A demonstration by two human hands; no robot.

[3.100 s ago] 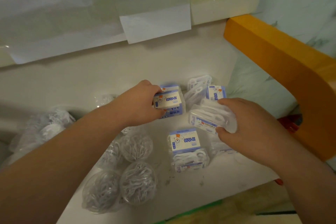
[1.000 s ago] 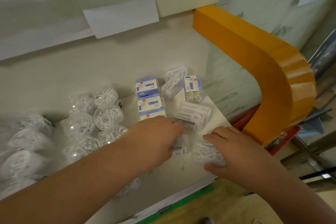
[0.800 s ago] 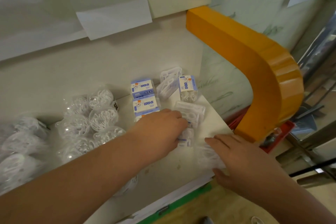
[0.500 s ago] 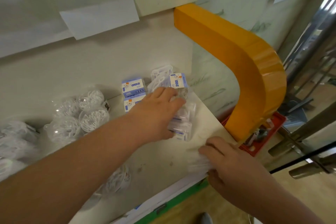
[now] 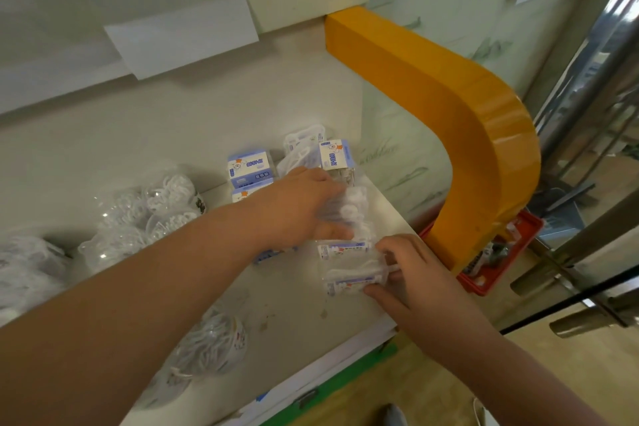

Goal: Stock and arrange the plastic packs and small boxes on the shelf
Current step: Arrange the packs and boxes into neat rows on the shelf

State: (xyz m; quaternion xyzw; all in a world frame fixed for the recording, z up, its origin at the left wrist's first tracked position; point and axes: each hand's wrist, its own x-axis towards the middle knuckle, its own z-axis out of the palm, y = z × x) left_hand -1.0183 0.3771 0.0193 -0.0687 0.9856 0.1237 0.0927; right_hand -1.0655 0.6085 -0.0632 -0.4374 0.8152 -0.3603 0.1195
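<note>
Small clear boxes with blue-and-white labels lie on the white shelf [image 5: 304, 318] near its right end. My left hand [image 5: 301, 207] rests on a clear box [image 5: 356, 207] in the middle of that group, fingers wrapped over it. My right hand [image 5: 411, 273] grips another clear box [image 5: 349, 270] by its right end, close to the shelf's front right corner. Two blue-labelled boxes [image 5: 249, 169] stand behind my left hand, and one more box [image 5: 333, 156] stands against the side wall. Round clear plastic packs [image 5: 166, 197] of white pieces sit to the left.
An orange curved bracket [image 5: 460, 124] rises at the shelf's right end. Below it sits a red tray [image 5: 498, 259] with small items. More round packs [image 5: 211, 346] lie under my left forearm near the front edge. Paper sheets [image 5: 183, 38] hang on the back wall.
My right hand has moved in from the shelf's front edge and taken a clear box by its end. My left hand has stayed on the boxes further back. The view shifted slightly.
</note>
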